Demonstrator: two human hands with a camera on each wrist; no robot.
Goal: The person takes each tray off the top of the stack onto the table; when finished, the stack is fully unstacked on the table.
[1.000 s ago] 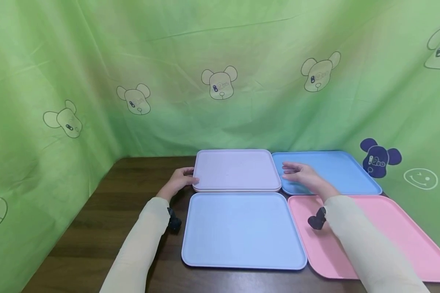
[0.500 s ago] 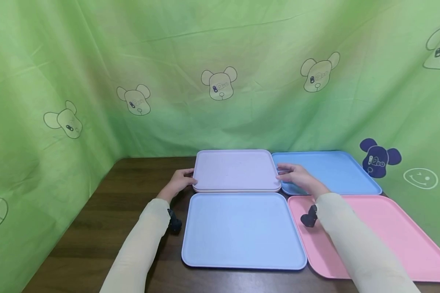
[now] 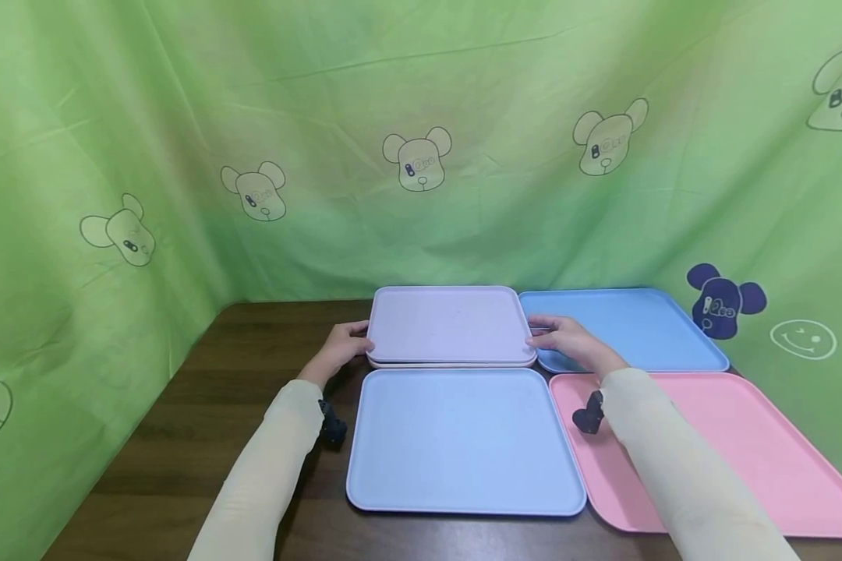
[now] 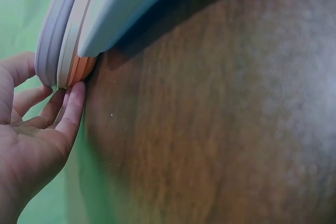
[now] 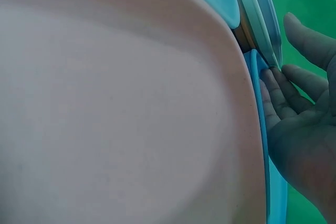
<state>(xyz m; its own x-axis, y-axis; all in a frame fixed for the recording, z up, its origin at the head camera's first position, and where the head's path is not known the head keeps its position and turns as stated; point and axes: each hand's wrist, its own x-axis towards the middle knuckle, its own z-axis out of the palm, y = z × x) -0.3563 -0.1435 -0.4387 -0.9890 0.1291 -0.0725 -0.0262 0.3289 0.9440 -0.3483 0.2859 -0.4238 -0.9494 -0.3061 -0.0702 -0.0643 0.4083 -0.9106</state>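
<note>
A lavender tray (image 3: 449, 323) lies on top of a stack at the back of the table, a pale tray rim (image 3: 456, 365) showing just below its front edge. My left hand (image 3: 342, 347) grips its left edge, thumb over the rim. In the left wrist view, fingertips touch the side of the stack, where an orange layer (image 4: 84, 67) sits lowest. At the opposite edge my right hand (image 3: 568, 339) holds the lavender tray with its thumb at the rim. The right wrist view shows that hand's fingers (image 5: 281, 93) by the stack's lower edge.
In front of the stack lies a light blue tray (image 3: 466, 440). A darker blue tray (image 3: 624, 327) is at the back right, partly under my right hand. Nearer, a pink tray (image 3: 730, 444) lies beneath my right forearm. Green printed cloth (image 3: 323, 234) hangs behind the wooden table (image 3: 203, 405).
My right hand has moved left from above the darker blue tray to the lavender tray's right edge. The lavender tray has shifted slightly against the one below. My left hand stays in place.
</note>
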